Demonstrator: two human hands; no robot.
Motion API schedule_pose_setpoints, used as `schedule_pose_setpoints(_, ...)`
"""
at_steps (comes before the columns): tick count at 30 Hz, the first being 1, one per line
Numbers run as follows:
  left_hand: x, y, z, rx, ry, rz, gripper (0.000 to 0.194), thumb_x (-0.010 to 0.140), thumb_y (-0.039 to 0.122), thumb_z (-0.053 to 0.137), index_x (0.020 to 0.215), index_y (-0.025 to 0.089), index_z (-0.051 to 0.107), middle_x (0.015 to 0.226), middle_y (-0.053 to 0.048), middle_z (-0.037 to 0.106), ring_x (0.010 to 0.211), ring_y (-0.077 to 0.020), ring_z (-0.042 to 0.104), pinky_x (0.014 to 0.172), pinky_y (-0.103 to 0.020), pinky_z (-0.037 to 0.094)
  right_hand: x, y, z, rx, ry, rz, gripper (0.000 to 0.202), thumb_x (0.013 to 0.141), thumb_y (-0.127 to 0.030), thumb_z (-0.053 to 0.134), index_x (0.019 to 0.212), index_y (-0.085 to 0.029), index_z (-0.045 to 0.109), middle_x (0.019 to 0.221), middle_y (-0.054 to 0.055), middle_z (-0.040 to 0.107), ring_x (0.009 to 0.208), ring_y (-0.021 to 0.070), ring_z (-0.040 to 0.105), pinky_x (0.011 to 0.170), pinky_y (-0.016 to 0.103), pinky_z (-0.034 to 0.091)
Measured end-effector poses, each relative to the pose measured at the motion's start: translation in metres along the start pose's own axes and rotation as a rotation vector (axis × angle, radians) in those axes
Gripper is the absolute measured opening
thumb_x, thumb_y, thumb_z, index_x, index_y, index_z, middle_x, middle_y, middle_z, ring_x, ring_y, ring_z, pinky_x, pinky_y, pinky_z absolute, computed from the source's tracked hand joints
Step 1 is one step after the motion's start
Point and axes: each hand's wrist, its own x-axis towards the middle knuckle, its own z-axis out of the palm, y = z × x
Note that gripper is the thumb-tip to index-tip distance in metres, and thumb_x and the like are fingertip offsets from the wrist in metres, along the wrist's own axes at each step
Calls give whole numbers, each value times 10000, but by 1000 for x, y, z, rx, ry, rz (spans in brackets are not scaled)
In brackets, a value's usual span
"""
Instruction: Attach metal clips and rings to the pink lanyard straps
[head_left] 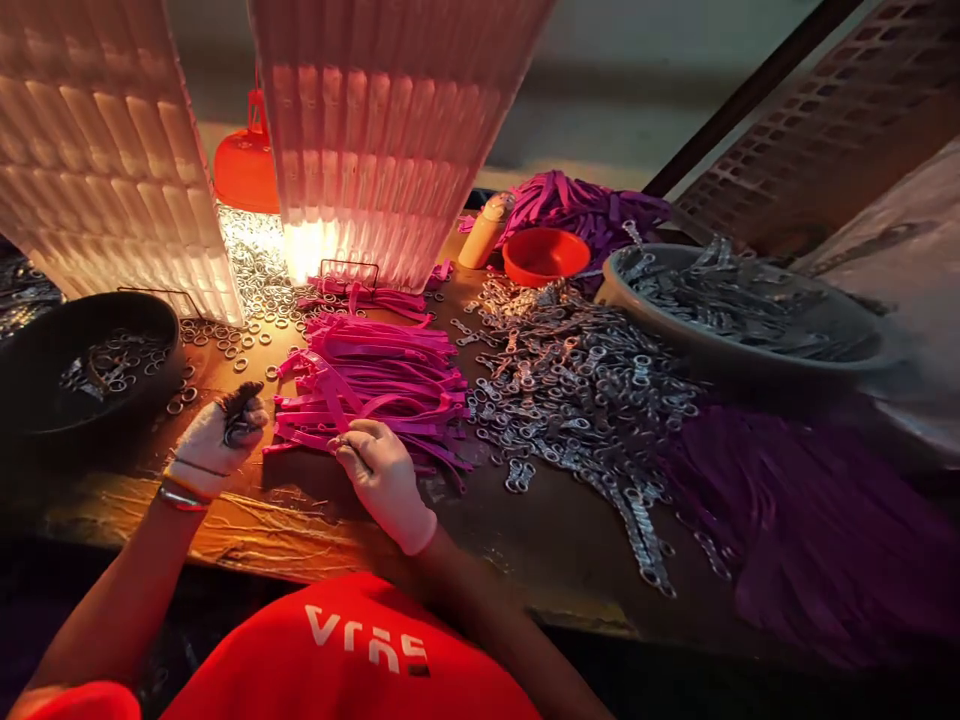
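My left hand (217,440), in a white glove with dark fingertips, is closed around small metal rings, left of the pink strips; how many it holds I cannot make out. My right hand (379,475), in a pale glove, pinches the end of a pink strip (335,385) at the front of the pile. Many pink strips (397,370) lie side by side in front of the hands. Loose metal rings (259,330) are scattered behind my left hand. To the right spreads a heap of metal pieces (585,370).
A dark bowl (169,345) with rings stands left. Behind are a red lamp (246,172), two ribbed panels (375,130), a bottle (486,232) and a red bowl (546,258). A large basin (750,350) of metal pieces and purple strips (810,520) lie right.
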Motion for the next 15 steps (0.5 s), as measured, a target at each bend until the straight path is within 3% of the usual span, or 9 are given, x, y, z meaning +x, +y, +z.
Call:
schedule_pose_setpoints(3,-6,-30,-9,167,-25,-127,99,876,89,559,901,113,651,633,-16,577,423,-64,469,311,-111,267,-12,-10,-6,151,-2,-19,210,1013,-312,518,999,-216,704,1017,69,698,1027,189,608,913,317,483)
schedule_pose_setpoints(6,-9,-66,-18,274,-93,-170,177,779,135,692,954,111,689,662,-25,618,453,-69,496,346,-123,307,-31,-17,0,114,-140,-68,166,984,-282,550,996,-212,700,1043,77,691,995,198,619,886,328,500)
schedule_pose_setpoints(8,-9,-79,-21,284,-113,-138,228,749,161,725,971,117,703,647,-19,618,467,-71,500,362,-123,312,-45,-18,8,30,-209,-76,135,945,-245,579,988,-189,694,1062,98,682,976,221,625,867,353,512)
schedule_pose_setpoints(11,-8,-79,-19,309,-111,-94,298,757,171,718,1053,137,710,637,-11,621,466,-67,477,372,-124,308,-57,-18,14,-5,-256,-36,111,916,-211,592,952,-167,688,1072,121,679,981,241,636,865,371,523)
schedule_pose_setpoints(15,-11,-70,-10,424,-146,-64,212,770,263,741,937,133,722,641,-22,628,483,-70,477,400,-140,339,-52,-24,-5,357,-318,42,153,976,-231,550,945,-199,696,1052,66,696,1073,182,639,928,281,515)
